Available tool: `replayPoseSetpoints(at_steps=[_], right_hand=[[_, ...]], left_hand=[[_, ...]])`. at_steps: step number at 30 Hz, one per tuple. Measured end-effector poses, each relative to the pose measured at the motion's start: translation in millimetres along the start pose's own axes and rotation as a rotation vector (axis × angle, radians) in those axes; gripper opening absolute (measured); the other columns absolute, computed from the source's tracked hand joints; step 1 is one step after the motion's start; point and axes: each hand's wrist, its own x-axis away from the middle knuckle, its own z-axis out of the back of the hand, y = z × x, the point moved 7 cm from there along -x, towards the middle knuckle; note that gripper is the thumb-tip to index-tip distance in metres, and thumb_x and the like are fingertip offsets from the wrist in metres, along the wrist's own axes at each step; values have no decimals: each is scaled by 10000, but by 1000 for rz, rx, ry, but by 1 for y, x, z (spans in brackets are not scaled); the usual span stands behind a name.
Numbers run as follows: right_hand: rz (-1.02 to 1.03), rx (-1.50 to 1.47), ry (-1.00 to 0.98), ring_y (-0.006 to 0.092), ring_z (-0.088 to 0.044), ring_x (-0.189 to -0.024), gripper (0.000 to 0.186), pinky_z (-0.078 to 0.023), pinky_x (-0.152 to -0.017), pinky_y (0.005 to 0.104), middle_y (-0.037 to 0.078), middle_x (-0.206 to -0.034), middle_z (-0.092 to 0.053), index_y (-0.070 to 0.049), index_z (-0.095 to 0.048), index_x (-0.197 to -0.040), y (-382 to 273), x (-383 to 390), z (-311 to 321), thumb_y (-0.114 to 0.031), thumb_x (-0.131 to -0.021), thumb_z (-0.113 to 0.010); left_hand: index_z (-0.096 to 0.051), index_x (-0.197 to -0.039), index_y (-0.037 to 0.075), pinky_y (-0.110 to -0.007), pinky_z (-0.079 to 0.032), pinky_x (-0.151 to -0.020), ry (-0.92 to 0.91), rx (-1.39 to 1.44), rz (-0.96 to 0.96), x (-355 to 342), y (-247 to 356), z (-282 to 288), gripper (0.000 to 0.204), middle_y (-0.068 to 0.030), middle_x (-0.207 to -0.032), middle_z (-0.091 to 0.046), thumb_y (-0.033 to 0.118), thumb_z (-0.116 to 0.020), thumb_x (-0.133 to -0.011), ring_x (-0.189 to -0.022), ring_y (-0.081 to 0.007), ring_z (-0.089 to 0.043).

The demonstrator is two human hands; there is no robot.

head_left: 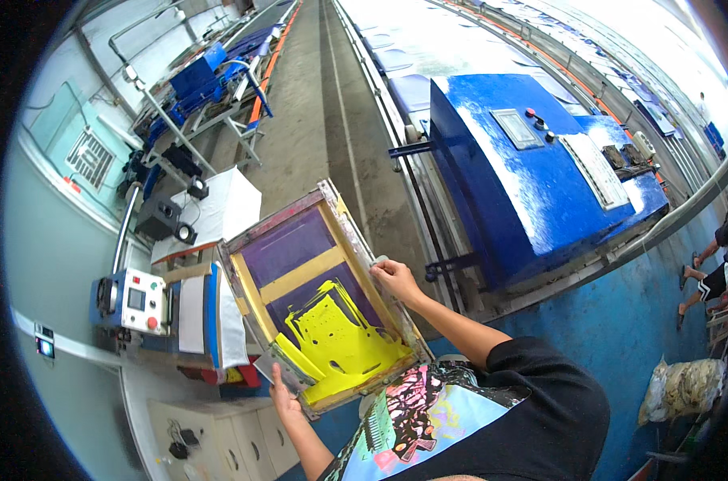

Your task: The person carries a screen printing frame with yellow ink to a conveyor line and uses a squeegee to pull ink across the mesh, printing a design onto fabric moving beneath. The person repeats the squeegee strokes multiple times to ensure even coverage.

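I hold a wooden-framed printing screen in front of me, tilted, with purple mesh, yellow tape strips and a large smear of bright yellow ink in its lower half. My left hand grips the frame's lower corner. My right hand grips the frame's right side rail, fingers curled over the edge. Below the screen I see my black sleeve and a colourful printed shirt front.
A big blue machine with a control panel stands to the right on a long printing table. A small blue and white press and white cabinet sit left. A concrete aisle runs ahead. Other people's legs show far right.
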Motion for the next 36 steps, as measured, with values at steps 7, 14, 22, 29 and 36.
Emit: replayPoseSetpoints(at_steps=[7,14,22,29,36], right_hand=[[41,-51,10,102,-598,-729,279,-487,-689,308,35,-808,-709,-21,-727,-993,-3,-7,1,-293,-945,-688],[122,-232,91,63,-560,-747,241,-454,-675,265,-15,-804,-670,-28,-723,-1007,-6,-19,20,-262,-960,-690],[66,-233,382,103,-647,-855,260,-508,-800,285,35,-901,-738,-33,-742,-1028,16,-21,84,-276,-947,-696],[101,-117,522,208,-697,-951,315,-534,-846,376,102,-989,-757,-102,-755,-1066,23,-261,162,-380,-935,-686],[98,-186,544,176,-677,-991,258,-509,-881,350,71,-1010,-750,-111,-708,-1083,9,-374,211,-333,-959,-669]], left_hand=[[-559,-1338,-21,-381,-522,-940,53,-138,-183,-31,18,3,742,-117,-1328,-618,450,-832,-833,-1154,-238,-624],[-555,-1361,-12,-381,-534,-935,-253,43,-94,-72,46,-65,735,-126,-1301,-639,467,-798,-859,-1138,-256,-643],[-602,-1277,-22,-354,-555,-842,-400,-212,-112,-122,66,-160,691,-100,-1211,-680,477,-810,-846,-1040,-216,-675],[-522,-1377,-82,-417,-493,-1002,-769,-213,-150,-255,82,-435,758,-160,-1357,-608,493,-712,-922,-1184,-285,-618],[-531,-1390,-60,-397,-494,-968,-630,-438,-75,-356,73,-580,768,-150,-1381,-589,508,-722,-909,-1179,-265,-611]])
